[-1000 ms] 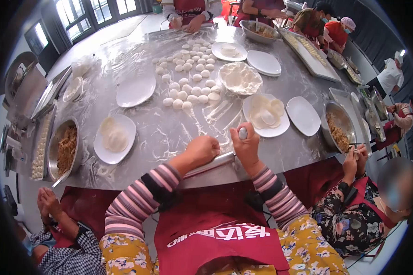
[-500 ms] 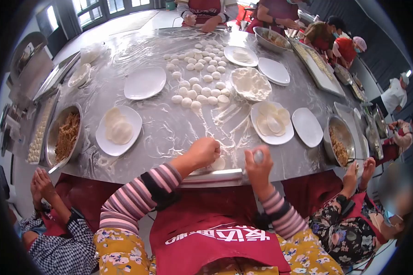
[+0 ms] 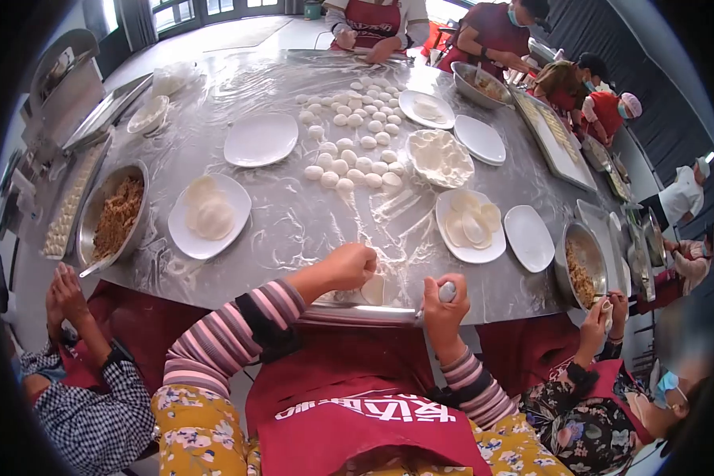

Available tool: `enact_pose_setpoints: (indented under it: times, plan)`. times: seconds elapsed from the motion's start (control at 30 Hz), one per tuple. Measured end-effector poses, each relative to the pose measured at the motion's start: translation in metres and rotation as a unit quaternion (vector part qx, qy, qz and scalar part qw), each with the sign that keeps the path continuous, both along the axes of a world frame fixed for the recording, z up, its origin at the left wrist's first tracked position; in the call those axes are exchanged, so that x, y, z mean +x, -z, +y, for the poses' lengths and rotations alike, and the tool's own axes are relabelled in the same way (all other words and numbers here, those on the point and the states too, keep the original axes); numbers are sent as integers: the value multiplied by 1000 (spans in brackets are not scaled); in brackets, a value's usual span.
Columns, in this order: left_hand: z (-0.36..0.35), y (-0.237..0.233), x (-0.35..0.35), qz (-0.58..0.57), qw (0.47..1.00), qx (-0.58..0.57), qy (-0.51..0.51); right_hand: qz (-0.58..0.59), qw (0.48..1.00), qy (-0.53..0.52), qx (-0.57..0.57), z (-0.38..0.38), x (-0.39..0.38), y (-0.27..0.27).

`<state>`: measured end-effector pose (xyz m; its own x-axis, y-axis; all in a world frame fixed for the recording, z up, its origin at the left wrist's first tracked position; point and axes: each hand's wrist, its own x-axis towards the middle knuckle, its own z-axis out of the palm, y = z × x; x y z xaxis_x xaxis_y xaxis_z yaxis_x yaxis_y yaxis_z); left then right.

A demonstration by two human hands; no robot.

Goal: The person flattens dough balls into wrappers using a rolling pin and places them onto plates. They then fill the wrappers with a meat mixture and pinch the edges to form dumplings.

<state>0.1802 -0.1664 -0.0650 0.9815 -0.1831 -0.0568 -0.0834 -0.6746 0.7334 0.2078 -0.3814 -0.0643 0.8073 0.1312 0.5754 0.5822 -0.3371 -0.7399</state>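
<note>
Floury table (image 3: 293, 230), left hand (image 3: 347, 266) — dough (image 3: 374, 290) half-hidden

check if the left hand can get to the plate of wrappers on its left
Probably yes: the left hand sits on the same side as the plate of wrappers, with only bare floured table between them, though it is pinching a dough wrapper right now.
</note>
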Motion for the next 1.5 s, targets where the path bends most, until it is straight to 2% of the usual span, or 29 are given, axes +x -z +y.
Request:
enact_pose_setpoints:
  times: [0.07, 0.13, 0.2, 0.27, 0.3, 0.33, 0.37, 0.4, 0.5, 0.57, 0.63, 0.7, 0.77, 0.83, 0.93, 1.0, 1.03, 1.07, 1.13, 1.17, 1.23, 1.27, 1.33, 1.43, 1.5]
  plan:
    - [-1, 0, -3, 13, 1000, 15, -1, 32, 999, 14, 25, 6, 1, 5]
    - [-3, -8, 3, 15, 999, 33, 4, -90, 995, 21, -23, 34, 38, -3]
    - [-9, -15, 4, 29, 994, 87, -52, -95, 995, 14, -12, 43, 46, -3]
    - [-10, -21, 0, 46, 996, 63, -52, -115, 993, -9, -4, 41, 47, -8]
    - [-9, -18, 0, 41, 998, 50, -16, -216, 967, 26, -129, 23, 33, -9]
    - [-9, -13, 2, 36, 998, 37, 21, -313, 915, 60, -249, 8, 19, -7]
    - [-9, -8, 4, 35, 999, 32, 11, -157, 978, 36, -132, 0, 1, -4]
    - [-11, -7, 4, 37, 999, 26, 9, 11, 1000, 14, -12, -8, -15, 1]
    - [-9, -14, 11, 34, 999, -36, -6, 71, 997, -11, 34, -19, -29, 7]
    - [-6, -13, 12, -19, 994, 51, -97, 73, 996, -18, 39, -18, -29, 1]
    - [3, -12, 3, -5, 993, 62, -102, 75, 995, -36, 49, -11, -21, 1]
    - [7, -11, -3, 11, 991, 73, -108, 55, 998, -3, 10, -3, -8, 3]
    - [2, -11, -5, 23, 992, 47, -115, -61, 998, 3, -2, 20, 19, -4]
    - [-3, -9, -5, 36, 993, 37, -105, -117, 993, 9, -16, 45, 47, -4]
    - [-2, -10, 6, 45, 993, 50, -92, -9, 1000, -30, -3, 56, 56, -4]
    - [3, -12, 10, 34, 997, 74, -9, -41, 999, -9, -8, 40, 41, -7]
    - [4, -13, 8, 20, 997, 77, 8, -72, 997, 3, -12, 30, 31, -6]
    - [6, -11, 6, 19, 997, 71, 3, -56, 998, 12, 2, 18, 17, -2]
    - [11, -8, 1, 36, 998, -30, -32, -9, 1000, 4, -5, -4, -8, 3]
    - [12, -8, 0, 37, 998, -31, -33, -8, 1000, 3, -6, -3, -6, 3]
    - [9, -8, -2, 117, 989, -87, -21, -38, 999, 8, 6, 3, 1, 3]
    - [8, -8, 0, 118, 989, -83, -19, -38, 999, 11, 10, 13, 14, 3]
    - [4, -7, 4, 20, 1000, 14, -12, -102, 995, 5, -9, 39, 45, 2]
    - [-1, -17, 8, 68, 995, 60, -37, -28, 999, -30, 9, 55, 57, -2]
    - [3, -18, 8, 61, 996, 66, -11, -58, 998, -15, 3, 40, 43, -7]
